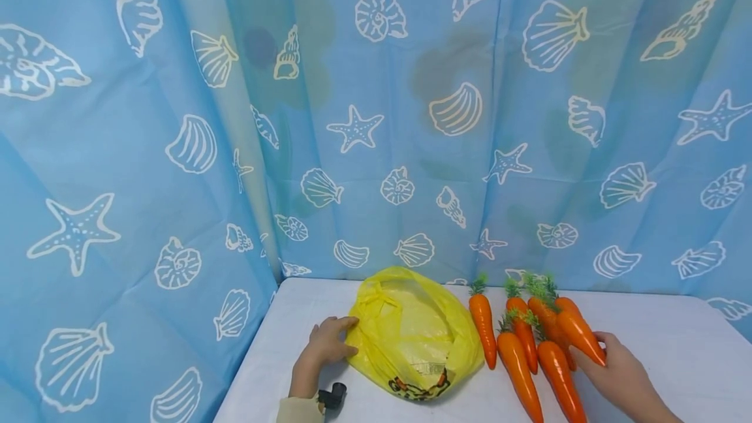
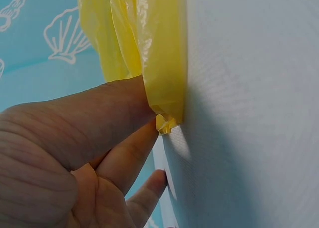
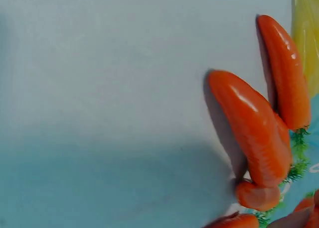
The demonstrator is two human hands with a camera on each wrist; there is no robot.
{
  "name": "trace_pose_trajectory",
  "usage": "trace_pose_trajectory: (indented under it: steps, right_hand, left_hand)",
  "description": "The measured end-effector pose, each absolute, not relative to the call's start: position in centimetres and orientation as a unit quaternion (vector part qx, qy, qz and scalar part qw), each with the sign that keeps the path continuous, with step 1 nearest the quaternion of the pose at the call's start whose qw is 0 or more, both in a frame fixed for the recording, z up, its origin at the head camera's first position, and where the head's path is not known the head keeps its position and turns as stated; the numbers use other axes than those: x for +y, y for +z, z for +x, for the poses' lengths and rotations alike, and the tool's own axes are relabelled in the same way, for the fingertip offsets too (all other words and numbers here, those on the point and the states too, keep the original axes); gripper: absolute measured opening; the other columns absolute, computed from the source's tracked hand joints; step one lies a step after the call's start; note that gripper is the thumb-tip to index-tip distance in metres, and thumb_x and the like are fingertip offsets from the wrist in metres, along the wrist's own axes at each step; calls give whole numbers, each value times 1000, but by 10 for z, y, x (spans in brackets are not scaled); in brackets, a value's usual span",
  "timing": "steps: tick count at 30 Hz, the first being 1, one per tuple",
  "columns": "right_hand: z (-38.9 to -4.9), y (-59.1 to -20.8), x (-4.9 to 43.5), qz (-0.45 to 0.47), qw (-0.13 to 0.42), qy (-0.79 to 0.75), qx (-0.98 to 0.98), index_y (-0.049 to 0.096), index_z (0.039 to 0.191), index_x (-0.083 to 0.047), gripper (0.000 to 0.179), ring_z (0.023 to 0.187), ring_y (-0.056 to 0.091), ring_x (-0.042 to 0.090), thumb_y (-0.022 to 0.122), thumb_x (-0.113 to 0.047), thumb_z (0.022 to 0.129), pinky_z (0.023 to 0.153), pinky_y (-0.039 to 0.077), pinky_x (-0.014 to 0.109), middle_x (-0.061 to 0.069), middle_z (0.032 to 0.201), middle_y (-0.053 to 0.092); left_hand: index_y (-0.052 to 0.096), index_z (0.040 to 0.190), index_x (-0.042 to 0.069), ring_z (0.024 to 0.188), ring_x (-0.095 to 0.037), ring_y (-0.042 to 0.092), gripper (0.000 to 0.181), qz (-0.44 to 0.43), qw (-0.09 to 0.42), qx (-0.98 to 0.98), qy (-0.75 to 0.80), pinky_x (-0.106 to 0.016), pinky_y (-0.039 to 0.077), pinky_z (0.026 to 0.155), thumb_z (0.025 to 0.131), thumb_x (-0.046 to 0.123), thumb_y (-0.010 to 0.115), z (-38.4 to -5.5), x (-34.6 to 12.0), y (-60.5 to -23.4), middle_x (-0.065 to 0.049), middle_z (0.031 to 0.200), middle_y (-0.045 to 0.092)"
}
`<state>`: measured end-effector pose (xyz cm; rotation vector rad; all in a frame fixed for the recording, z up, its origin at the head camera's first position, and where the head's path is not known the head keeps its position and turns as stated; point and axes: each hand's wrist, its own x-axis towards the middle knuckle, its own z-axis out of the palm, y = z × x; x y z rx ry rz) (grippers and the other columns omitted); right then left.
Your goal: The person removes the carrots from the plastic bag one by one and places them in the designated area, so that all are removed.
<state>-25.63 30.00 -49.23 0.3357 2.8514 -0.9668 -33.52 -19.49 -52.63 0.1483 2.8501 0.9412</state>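
A yellow plastic bag (image 1: 376,331) lies spread out on the table, its mouth gaping upward. At its left edge my left hand (image 1: 330,339) pinches the thin plastic; in the left wrist view the thumb (image 2: 109,103) and a finger meet at a fold of the bag (image 2: 164,78). My right hand (image 1: 617,367) grips an orange carrot (image 1: 578,333) near its tapered end, tilted over the other carrots. Several more carrots with green tops, among them one (image 1: 518,371) in front, lie between bag and right hand. The right wrist view shows loose carrots (image 3: 249,128), with the right fingers mostly hidden.
A white cloth (image 1: 658,318) covers the table. Behind it and to the left hangs a blue curtain (image 1: 376,149) printed with white shells and starfish. A black camera piece (image 1: 333,395) is strapped at the left wrist. One carrot (image 1: 483,328) lies right beside the bag.
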Motion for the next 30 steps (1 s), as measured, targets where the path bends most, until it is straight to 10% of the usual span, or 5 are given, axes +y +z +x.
trace_pose_trajectory:
  steps: [9, 30]
  right_hand:
    - [-253, -514, 307, 185, 71, -312, 929, 22, 133, 25, 91, 84, 59, 34, 64, -45, 92, 82, 57, 56, 44, 114, 48]
    - [-248, -538, 313, 202, 124, -282, 930, 27, 128, 24, 98, 78, 54, 29, 77, -47, 82, 80, 56, 52, 33, 100, 55]
  left_hand:
    - [63, 132, 13, 141, -45, 35, 56, 48, 67, 945, 317, -69, 9, 118, 80, 16, 81, -337, -194, -529, -15, 142, 54]
    - [61, 134, 13, 137, -41, 43, 58, 66, 89, 941, 319, -65, 26, 116, 79, 16, 80, -334, -208, -523, -15, 143, 55]
